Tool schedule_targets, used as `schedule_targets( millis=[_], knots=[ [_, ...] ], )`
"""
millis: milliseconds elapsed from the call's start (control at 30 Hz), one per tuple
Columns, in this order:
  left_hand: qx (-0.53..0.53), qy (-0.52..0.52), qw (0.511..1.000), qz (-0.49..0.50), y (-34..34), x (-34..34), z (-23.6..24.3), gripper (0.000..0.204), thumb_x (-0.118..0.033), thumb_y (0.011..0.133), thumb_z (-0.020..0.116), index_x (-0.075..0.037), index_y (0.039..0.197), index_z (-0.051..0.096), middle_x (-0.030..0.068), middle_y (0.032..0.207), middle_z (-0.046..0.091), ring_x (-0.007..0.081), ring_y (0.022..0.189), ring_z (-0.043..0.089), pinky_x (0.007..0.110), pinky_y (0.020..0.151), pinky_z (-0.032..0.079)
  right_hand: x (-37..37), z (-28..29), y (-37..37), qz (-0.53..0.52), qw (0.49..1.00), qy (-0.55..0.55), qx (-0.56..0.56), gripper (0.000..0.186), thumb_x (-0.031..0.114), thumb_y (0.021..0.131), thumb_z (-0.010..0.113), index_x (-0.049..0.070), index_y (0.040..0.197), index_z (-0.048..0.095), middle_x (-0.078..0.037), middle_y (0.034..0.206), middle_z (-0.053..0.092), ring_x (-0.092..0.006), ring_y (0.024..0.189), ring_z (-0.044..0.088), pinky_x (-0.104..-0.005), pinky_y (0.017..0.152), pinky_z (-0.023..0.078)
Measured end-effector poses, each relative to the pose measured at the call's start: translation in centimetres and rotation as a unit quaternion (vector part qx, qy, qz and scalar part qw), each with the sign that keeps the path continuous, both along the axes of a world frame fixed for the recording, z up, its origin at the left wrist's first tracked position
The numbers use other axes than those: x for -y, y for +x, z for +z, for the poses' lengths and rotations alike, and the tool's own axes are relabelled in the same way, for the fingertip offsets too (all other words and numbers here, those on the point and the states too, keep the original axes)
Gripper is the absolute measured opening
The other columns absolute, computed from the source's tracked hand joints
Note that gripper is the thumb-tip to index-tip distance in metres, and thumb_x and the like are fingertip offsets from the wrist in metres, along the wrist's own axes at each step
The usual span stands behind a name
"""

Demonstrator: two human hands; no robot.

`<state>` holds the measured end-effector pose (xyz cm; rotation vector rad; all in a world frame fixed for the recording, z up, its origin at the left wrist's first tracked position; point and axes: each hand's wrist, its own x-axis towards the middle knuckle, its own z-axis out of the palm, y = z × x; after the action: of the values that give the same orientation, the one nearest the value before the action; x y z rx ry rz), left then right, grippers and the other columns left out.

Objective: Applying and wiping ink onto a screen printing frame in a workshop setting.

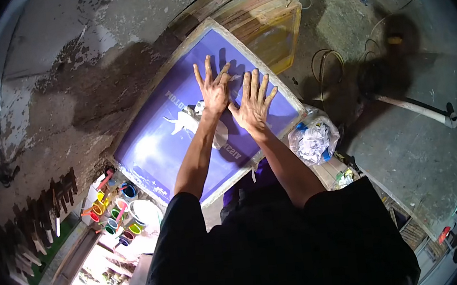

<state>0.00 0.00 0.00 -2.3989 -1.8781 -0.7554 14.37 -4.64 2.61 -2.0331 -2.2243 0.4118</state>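
- The left hand (215, 92), its back toward the camera, lies over the upper middle of a rectangular purple panel (185, 152) set in a pale, worn wooden border (260, 60). Its grip is spread, the fingers fanned apart and pinching nothing.
- The right hand (254, 105) is just beside it, nearer the panel's right-hand side. Its grip is likewise spread, fingers extended toward the far edge and holding nothing.
- Both hands cast dark shadows on the purple surface; whether the palms press on it or hover just above, one cannot tell.
- The panel sits tilted in the view directly before the person, whose black short-sleeved top (284, 248) fills the lower middle.
- On the panel, a pale whitish figure (182, 122) with some pale lettering near it is partly covered by the left forearm (199, 154). A bright glare lies to the figure's left.
- Beyond the panel's far edge stand several stacked wooden frames (241, 2), one with a yellow rim.
- Near the panel's right corner is a clear plastic bag (314, 140) of crumpled white material.
- Near its lower left corner are small cups of coloured paint (116, 212) and a larger round white tub (145, 211).
- Farther left, a row of wooden-handled tools (37, 232) lines the wall side.
- At the right, a long pale pole (414, 109) lies on the grey floor (408, 157).
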Motion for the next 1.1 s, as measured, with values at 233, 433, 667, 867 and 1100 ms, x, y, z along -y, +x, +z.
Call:
schedule_targets(
  millis=[233, 433, 667, 867, 1100],
  knots=[
    [0.106, 0.007, 0.991, 0.079, -1.1, -0.6, -0.2, 0.033, 0.000, 0.077, 0.065, -0.016, 0.102, 0.078, -0.0018, 0.107, 0.078, 0.0314, 0.146, 0.046, 0.067, 0.124, 0.014, 0.6, -0.1, -0.5, 0.018, 1.000, 0.009, 0.011, 0.105, 0.061, 0.089, 0.064, 0.004, 0.165, 0.020, -0.021, 0.172, 0.010, -0.0494, 0.157, 0.002, -0.0750, 0.118, 0.002],
    [0.155, 0.002, 0.980, 0.124, -1.2, -2.2, -0.1, 0.027, 0.002, 0.077, 0.063, -0.015, 0.092, 0.076, -0.0022, 0.101, 0.079, 0.0316, 0.141, 0.052, 0.065, 0.123, 0.018, 0.5, -0.6, 0.2, 0.020, 0.999, 0.023, 0.034, 0.102, 0.068, 0.093, 0.054, 0.004, 0.165, 0.020, -0.021, 0.172, 0.011, -0.0489, 0.157, 0.004, -0.0744, 0.119, 0.003],
    [0.192, 0.035, 0.964, 0.178, -2.9, -3.9, 0.0, 0.018, 0.004, 0.080, 0.064, -0.012, 0.082, 0.072, 0.0022, 0.100, 0.079, 0.0334, 0.135, 0.059, 0.063, 0.121, 0.024, 0.7, -1.0, -0.2, 0.018, 0.998, 0.024, 0.062, 0.102, 0.074, 0.094, 0.047, 0.005, 0.165, 0.022, -0.020, 0.172, 0.012, -0.0480, 0.158, 0.004, -0.0744, 0.118, 0.003],
    [0.192, 0.074, 0.951, 0.230, -4.5, -5.8, 0.2, 0.013, 0.003, 0.079, 0.069, -0.010, 0.079, 0.070, 0.0114, 0.094, 0.077, 0.0337, 0.126, 0.063, 0.058, 0.118, 0.031, 0.7, -1.0, -0.3, 0.022, 0.997, 0.036, 0.060, 0.101, 0.074, 0.094, 0.045, 0.005, 0.164, 0.023, -0.020, 0.172, 0.013, -0.0482, 0.158, 0.006, -0.0746, 0.118, 0.004],
    [0.219, 0.105, 0.938, 0.246, -6.7, -7.9, 0.0, 0.010, -0.005, 0.080, 0.075, -0.007, 0.075, 0.067, 0.0178, 0.080, 0.070, 0.0364, 0.094, 0.069, 0.052, 0.097, 0.044, 0.8, -1.2, 0.1, 0.022, 0.997, 0.056, 0.055, 0.101, 0.073, 0.093, 0.049, 0.005, 0.164, 0.025, -0.020, 0.172, 0.014, -0.0483, 0.157, 0.008, -0.0745, 0.118, 0.005]
  ],
)
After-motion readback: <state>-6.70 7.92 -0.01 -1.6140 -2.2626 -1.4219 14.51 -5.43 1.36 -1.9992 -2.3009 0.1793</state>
